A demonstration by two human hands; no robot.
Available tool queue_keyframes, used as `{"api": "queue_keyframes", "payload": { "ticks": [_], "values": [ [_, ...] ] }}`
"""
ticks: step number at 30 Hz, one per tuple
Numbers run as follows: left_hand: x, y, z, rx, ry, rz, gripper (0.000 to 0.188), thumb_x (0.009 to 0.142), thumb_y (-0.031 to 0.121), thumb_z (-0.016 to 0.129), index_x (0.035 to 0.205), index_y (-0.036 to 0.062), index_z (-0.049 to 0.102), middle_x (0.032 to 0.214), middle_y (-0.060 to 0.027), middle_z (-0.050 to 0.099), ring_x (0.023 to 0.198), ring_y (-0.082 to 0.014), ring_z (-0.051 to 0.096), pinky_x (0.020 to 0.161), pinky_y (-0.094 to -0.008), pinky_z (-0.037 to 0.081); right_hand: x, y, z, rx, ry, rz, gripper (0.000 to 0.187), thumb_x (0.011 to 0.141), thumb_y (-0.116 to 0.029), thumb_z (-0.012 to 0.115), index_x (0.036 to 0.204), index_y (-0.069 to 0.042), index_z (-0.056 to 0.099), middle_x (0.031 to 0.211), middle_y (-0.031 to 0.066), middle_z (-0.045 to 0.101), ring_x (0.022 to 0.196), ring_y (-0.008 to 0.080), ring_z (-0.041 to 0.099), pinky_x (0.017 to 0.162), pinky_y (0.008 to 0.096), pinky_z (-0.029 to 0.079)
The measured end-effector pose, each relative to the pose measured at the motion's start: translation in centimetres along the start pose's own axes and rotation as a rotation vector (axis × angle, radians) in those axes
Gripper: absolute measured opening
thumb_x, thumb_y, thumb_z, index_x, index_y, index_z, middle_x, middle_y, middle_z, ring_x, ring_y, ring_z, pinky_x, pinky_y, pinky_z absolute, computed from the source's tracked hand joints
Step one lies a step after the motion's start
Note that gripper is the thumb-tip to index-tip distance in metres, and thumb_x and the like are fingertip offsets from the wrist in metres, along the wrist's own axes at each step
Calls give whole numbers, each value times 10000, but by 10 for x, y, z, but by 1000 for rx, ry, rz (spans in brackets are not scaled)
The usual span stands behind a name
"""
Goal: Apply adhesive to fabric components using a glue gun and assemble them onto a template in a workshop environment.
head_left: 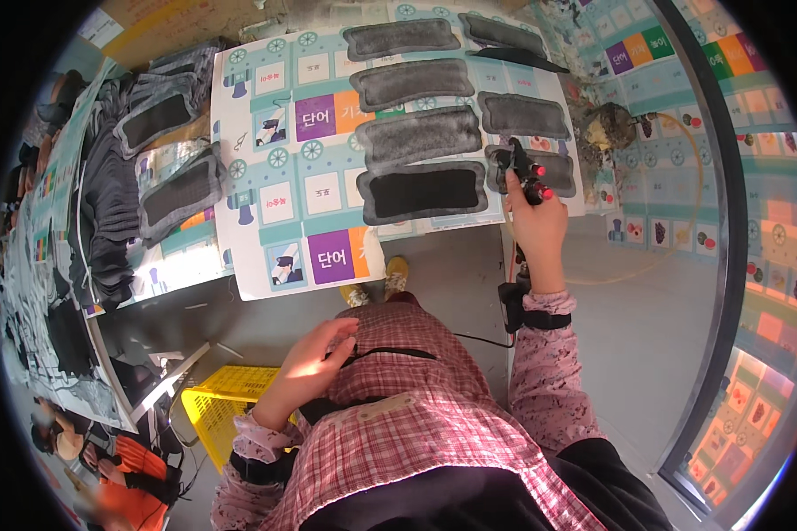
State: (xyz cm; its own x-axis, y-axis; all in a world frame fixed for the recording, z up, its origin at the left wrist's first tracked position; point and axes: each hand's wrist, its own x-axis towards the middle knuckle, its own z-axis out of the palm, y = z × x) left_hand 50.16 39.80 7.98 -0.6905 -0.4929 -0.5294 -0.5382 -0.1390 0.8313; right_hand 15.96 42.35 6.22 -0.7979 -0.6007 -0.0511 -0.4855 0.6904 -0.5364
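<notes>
My right hand [540,232] is closed round a black spray gun [530,184] with red knobs. The gun's front end is over a dark grey padded piece [558,173] at the right of the printed board [279,232]. To its left lies a similar oblong piece with a black centre [423,191] and a fuzzy grey border. More grey pieces [418,137] are laid out in two columns behind these. Low in front of my checked apron [407,416], my left hand [314,363] is open with its fingers stretched out, holding nothing that I can see.
Dark fabric pieces [155,124] are heaped on a surface at the left. Below it stands a yellow plastic basket [230,382]. A person in orange [133,487] is at the lower left. A dark metal post [726,168] rises on the right, and a thin black cable [483,340] hangs near my right wrist.
</notes>
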Motion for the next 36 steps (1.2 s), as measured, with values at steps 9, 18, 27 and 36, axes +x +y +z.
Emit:
{"api": "queue_keyframes", "payload": {
  "ticks": [9,18,27,36],
  "values": [
    [7,10,-1,25,-18,3,325,893,194,530,1166,19,508,1112,-134,576,1026,-253,571,867,-338,457,-32,-43,19,92,-66,-335,507,773,-478,630,587,-8,599,583,184,540,605,358,540,614,444,416],
    [6,10,1,50,-23,-7,324,890,191,528,1168,25,507,1105,-133,580,1028,-251,570,857,-336,455,36,-7,0,46,47,-82,509,776,-506,602,597,-30,628,529,116,581,601,317,589,674,399,425],
    [5,3,-1,55,-31,3,326,895,194,525,1169,19,503,1122,-136,573,1040,-253,564,877,-332,446,4,15,-31,586,-10,-183,208,889,-220,583,874,-15,613,747,-2,609,688,65,529,640,207,398],
    [16,10,6,-1,-97,46,316,898,182,525,1170,20,503,1105,-148,585,1039,-249,569,870,-327,450,-75,6,-36,17,-24,-309,324,773,-349,677,679,-44,628,631,83,533,663,252,489,651,356,353]
  ]
}}
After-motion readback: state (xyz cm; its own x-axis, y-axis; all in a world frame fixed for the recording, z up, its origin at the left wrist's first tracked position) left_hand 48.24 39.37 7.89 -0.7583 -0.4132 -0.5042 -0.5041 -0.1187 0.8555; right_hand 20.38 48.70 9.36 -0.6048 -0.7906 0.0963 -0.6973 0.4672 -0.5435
